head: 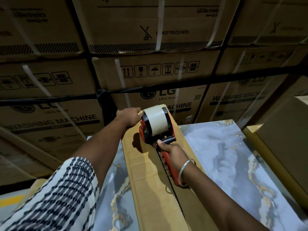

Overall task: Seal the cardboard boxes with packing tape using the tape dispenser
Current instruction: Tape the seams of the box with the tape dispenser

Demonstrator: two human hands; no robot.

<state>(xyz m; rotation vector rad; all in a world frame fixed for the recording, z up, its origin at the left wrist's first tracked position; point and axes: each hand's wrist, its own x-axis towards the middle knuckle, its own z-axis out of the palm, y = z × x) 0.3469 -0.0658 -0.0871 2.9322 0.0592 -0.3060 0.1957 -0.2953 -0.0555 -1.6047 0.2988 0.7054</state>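
1. While the tape dispenser (155, 126) is held at the far end of the cardboard box (150, 172), just above the middle of the frame, the step in hand is judged to be anchoring the tape end before the run along the seam.
2. The red handle is wrapped by the right hand (173, 157), whose fingers are closed firmly round it; a metal bangle (187, 171) is worn at that wrist.
3. The far edge of the box is pressed by the left hand (129, 116), laid flat beside the tape roll (155, 120); whether the tape end is pinched under its fingers cannot be told.
4. For a good seal, the tape end is best held down over the far edge, and the dispenser is best drawn straight toward the lower frame along the open centre seam (168, 177), kept low and pressed evenly.
5. The seam is seen still open and untaped along the visible length.
6. Counted: one dispenser, one tape roll, two hands, one long box under work, lying on marble-patterned slabs (225, 155).
7. Stacked washing-machine cartons (150, 77) fill the upper frame; at least six are partly seen.
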